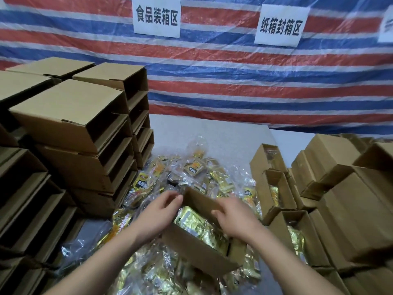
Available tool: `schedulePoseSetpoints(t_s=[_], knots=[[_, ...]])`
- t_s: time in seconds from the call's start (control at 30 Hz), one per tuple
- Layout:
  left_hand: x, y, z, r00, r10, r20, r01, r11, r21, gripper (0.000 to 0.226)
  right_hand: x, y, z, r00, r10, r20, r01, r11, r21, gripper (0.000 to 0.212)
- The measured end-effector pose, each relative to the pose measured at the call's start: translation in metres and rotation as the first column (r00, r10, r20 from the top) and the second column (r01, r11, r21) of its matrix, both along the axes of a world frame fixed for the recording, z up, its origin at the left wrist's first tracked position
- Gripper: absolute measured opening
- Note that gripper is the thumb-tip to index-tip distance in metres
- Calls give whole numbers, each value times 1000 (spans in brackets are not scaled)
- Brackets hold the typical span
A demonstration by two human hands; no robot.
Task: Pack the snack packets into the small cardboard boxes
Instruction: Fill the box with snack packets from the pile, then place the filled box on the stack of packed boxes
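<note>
Stacks of empty boxes (70,128) stand on the left, open sides facing right. In the middle, loose snack packets (191,173) lie heaped on the table (223,133). Over the heap, the left hand (157,211) pinches the far left corner of an open box (200,248), fingers curled on its edge. The right hand (236,218) grips its right wall. Gold packets (197,226) fill it. On the right, filled boxes (297,235) stand open, packets inside.

Even bright light, glare on foil packets (197,226), wide-angle bending at edges, slightly soft focus
</note>
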State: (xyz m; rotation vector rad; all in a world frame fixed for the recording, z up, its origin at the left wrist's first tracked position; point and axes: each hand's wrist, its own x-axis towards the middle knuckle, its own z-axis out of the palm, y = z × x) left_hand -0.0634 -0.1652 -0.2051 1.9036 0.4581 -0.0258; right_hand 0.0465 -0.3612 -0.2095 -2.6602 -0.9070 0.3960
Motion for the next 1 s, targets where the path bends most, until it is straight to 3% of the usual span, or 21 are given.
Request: schedulePoseSetpoints(t_s=[0.07,0.17,0.23,0.3,0.5,0.73,1.0], knots=[[20,-14,11,999,-1,40,0,1000,22,41,18,-12,14,993,-106,52,105,994,38,4],[49,-42,25,998,-42,41,40,997,63,84,46,-33,28,951,-298,78,291,952,93,11],[67,-63,31,991,-137,-9,137,990,30,104,65,-48,32,903,-423,81,412,903,125,11],[90,-85,31,973,-211,-93,207,977,-46,110,83,-59,34,851,-517,91,503,853,140,12],[177,-149,16,950,-204,-236,205,979,-21,63,135,-77,34,750,-655,91,648,756,96,22],[294,-179,19,941,-260,-217,263,965,-14,60,228,-103,41,651,-758,42,752,652,97,38],[402,-202,17,931,-286,-225,281,958,-55,59,321,-120,29,622,-774,120,760,634,142,36]])
